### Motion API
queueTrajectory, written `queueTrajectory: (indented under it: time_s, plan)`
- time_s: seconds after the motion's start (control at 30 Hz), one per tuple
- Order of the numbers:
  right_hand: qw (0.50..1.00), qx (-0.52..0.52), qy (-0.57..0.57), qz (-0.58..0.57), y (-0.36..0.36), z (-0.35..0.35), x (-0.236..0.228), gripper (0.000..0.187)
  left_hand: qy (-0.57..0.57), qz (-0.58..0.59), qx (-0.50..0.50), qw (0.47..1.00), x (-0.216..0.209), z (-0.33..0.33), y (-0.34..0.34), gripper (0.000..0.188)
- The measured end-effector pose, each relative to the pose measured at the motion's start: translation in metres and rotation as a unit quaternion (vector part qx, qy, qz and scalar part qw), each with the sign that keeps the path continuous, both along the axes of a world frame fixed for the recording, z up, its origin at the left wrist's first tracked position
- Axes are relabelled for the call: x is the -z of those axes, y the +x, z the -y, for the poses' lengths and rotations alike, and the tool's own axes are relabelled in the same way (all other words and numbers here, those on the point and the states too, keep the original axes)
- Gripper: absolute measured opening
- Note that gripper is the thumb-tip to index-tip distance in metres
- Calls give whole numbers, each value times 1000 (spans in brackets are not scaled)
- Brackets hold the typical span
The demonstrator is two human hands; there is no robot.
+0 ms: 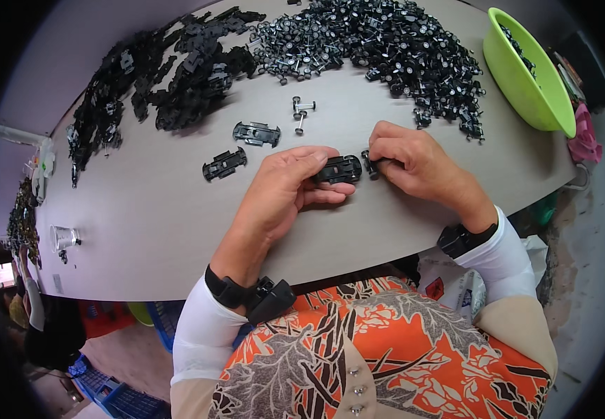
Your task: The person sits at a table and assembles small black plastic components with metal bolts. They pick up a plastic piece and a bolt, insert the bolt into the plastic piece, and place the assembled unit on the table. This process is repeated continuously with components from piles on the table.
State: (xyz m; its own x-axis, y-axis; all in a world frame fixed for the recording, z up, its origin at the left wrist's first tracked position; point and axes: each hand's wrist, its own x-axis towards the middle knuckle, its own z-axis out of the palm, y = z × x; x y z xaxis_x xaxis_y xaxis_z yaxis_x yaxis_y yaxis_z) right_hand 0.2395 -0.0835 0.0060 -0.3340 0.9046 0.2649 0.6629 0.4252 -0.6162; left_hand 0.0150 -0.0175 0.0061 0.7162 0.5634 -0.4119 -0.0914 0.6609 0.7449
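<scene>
My left hand [278, 183] is closed around a black toy car chassis [339, 170], gripping it between thumb and fingers just above the table. Pinched in the fingertips of my right hand [421, 159] is a small wheel axle [369, 165] with black wheels, close to the right end of the chassis. The fingers partly hide the axle. Left of my hands lie two more toy car chassis, one [257, 133] behind the other [224, 164]. A few loose wheel axles [302, 107] rest beyond my left hand.
A large heap of wheel axles [414, 59] covers the far side, with a heap of black chassis [194, 94] at far left. A green basin [536, 105] stands at far right. A clear cup [63, 239] is near the left edge. Another person's arm [34, 300] shows at left.
</scene>
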Motion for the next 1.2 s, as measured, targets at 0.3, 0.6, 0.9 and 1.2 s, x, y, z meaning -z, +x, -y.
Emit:
queueTrajectory:
  time_s: [0.3, 0.6, 0.9, 1.2]
  plan:
    - [993, 1, 95, -74, -45, 3, -13, 13, -128, 152, 15, 980, 16, -2, -7, 29]
    - [998, -16, 63, -12, -49, 9, -21, 10, -61, 102, 15, 993, 14, 11, -10, 20]
    - [992, -3, 86, -87, -53, 16, -19, 10, -10, 67, -1, 998, 7, 18, -9, 24]
    - [998, -16, 59, 34, -61, 24, -33, 11, 20, 75, -3, 997, 7, 28, -11, 20]
